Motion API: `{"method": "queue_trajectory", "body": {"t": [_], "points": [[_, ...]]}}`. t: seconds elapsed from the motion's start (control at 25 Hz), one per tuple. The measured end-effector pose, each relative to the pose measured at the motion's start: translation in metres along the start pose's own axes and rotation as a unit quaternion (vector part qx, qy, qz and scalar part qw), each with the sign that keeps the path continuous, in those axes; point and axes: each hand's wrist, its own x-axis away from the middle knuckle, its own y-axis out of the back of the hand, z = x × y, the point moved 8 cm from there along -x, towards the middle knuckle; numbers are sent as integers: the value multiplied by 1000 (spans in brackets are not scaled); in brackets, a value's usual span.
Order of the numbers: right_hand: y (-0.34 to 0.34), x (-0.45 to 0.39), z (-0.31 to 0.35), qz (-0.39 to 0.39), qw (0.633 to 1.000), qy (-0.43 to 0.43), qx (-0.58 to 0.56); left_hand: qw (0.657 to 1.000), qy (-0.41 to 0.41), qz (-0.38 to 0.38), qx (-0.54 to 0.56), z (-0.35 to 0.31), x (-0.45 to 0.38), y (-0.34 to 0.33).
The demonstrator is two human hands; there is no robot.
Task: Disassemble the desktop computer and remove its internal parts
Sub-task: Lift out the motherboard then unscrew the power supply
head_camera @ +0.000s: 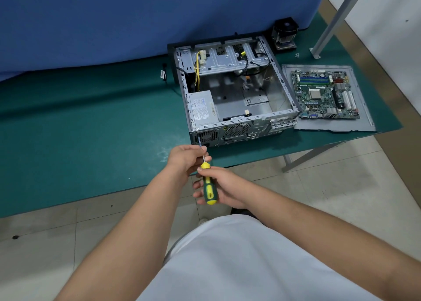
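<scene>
The open computer case (280,116) lies on the green table mat, its side panel off. A grey power supply (202,109) sits in its near left corner, with yellow and black cables at the back. My right hand (224,190) grips the green and yellow handle of a screwdriver (208,184). My left hand (185,158) pinches the metal shaft. The tip touches the case's rear panel at its near left corner, by the power supply grille. The removed motherboard (324,94) lies on a grey panel (364,109) right of the case.
A CPU cooler with fan (284,34) stands behind the case at the blue partition (136,16). A few small screws (297,55) lie near a metal post (335,20). A loose black cable (163,74) lies left of the case. The table edge runs just below my hands.
</scene>
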Motion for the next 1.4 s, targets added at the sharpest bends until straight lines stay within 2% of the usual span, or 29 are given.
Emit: {"method": "queue_trajectory", "body": {"t": [0.08,0.2,0.44,0.6,0.72,0.84,0.96,1.12,1.28,1.4], "points": [[-1,2,-6,14,999,-22,-20,1000,4,21,10,1,2,-1],[6,1,-4,-24,1000,2,-18,999,-4,49,19,-1,2,-5],[25,-2,6,-127,978,66,149,999,-8,-1,-43,9,3,2],[11,0,-1,-29,999,22,15,999,-29,17,-35,4,3,0],[3,3,-5,24,1000,-17,-10,999,-6,28,-19,7,4,2],[9,1,-5,-15,1000,-8,-6,999,7,43,9,9,2,1],[13,0,0,-58,997,27,44,999,7,34,16,11,2,-1],[12,1,0,-54,998,34,26,1000,-26,-16,-5,10,-2,0],[6,5,-2,-14,999,-18,-45,1000,3,13,1,8,-3,-1],[8,4,-1,-40,998,-7,-42,999,10,36,33,3,-5,-5]]}}
